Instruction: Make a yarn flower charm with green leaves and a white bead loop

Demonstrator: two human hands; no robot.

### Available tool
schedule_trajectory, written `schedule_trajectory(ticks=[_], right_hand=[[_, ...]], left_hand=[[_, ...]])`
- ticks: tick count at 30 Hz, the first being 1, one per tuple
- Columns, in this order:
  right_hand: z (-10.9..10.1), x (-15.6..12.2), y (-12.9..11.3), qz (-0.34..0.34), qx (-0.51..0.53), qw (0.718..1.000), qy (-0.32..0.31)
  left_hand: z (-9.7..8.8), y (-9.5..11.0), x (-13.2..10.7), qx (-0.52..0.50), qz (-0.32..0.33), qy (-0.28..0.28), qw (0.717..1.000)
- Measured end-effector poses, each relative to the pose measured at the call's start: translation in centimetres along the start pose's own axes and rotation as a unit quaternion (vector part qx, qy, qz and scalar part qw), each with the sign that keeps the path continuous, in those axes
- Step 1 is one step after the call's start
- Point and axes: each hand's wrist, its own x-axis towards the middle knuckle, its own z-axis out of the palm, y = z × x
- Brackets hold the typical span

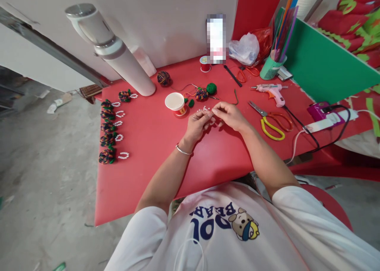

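Observation:
My left hand (198, 125) and my right hand (230, 115) meet at the fingertips over the red table, both pinched closed. Below the left fingers shows a short strand of white beads (212, 123), partly hidden by the hand. Whatever the right fingertips pinch is too small to make out. Loose white beads (203, 109) lie just beyond the hands. A paper cup (175, 101) stands left of them. Behind the beads sit a multicoloured yarn piece (202, 94), a green yarn ball (211, 88) and small green yarn bits (191, 103).
Several yarn pieces with bead loops (107, 138) line the table's left edge. A white thermos (124, 61) and a yarn ball (164, 78) stand behind. To the right lie scissors (271, 124), a pink glue gun (273, 92) and a power strip (329, 121). A phone (216, 39) leans at the back.

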Motion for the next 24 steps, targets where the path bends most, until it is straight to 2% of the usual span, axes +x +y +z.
schedule_trajectory(ticks=[5, 13, 20, 24], right_hand=[[0.7, 0.1, 0.3, 0.026, 0.003, 1.000, -0.003], [0.6, 0.3, 0.7, 0.001, -0.041, 0.999, 0.020], [0.5, 0.1, 0.4, -0.013, -0.058, 0.998, 0.024], [0.4, 0.1, 0.3, -0.002, -0.061, 0.998, 0.021]], left_hand=[[0.0, -0.5, 0.2, -0.010, 0.030, 0.013, 0.999], [0.3, -0.3, 0.2, -0.005, 0.014, 0.033, 0.999], [0.2, -0.7, 0.6, -0.003, 0.017, 0.014, 1.000], [0.1, -1.1, 0.5, 0.021, 0.018, 0.053, 0.998]])
